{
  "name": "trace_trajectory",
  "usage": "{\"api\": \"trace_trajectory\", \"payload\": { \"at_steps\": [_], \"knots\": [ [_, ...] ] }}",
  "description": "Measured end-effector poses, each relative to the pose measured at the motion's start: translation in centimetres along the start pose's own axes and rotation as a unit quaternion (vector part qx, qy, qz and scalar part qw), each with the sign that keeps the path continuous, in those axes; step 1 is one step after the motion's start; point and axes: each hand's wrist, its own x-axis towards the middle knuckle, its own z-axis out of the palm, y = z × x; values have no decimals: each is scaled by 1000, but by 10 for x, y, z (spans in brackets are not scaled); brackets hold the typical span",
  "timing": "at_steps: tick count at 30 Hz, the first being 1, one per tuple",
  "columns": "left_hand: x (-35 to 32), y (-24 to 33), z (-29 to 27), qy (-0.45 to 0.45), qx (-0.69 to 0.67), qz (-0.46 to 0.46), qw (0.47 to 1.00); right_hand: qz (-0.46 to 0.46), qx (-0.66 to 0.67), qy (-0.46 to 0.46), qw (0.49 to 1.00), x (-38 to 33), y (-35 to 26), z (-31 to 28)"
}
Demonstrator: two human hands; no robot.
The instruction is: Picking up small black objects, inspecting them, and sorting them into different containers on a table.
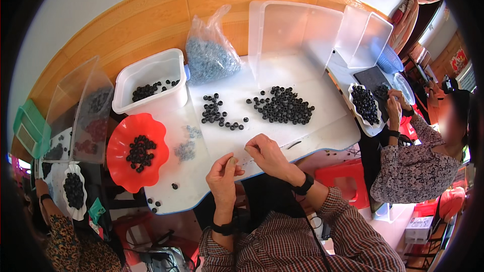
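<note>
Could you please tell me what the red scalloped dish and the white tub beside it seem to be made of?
The red scalloped dish looks like glossy moulded plastic: it shows bright highlights on its wavy rim. The white tub seems to be translucent, matt plastic, since light glows through its thin walls.

White table (302,78) with loose black beads (282,106), red bowl (117,143), white tub (151,78), bead bag (209,58).

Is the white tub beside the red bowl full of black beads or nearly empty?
Nearly empty. The white tub holds only a small cluster of black beads on its bottom; most of the inside is bare.
</note>
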Motion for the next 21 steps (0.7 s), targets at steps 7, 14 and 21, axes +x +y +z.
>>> {"api": "trace_trajectory", "payload": {
  "at_steps": [7, 14, 21],
  "knots": [
    [2, -3, -3, -2, -21, -2, 1000, -28, -221, -3, 975, 21, 3, 2],
    [3, -6, -6, -2, -32, -5, 999, -153, -286, -14, 946, 41, 6, -14],
    [4, -8, -5, -4, -12, 6, 1000, -56, -336, 30, 940, 93, 16, -36]
  ]
}}
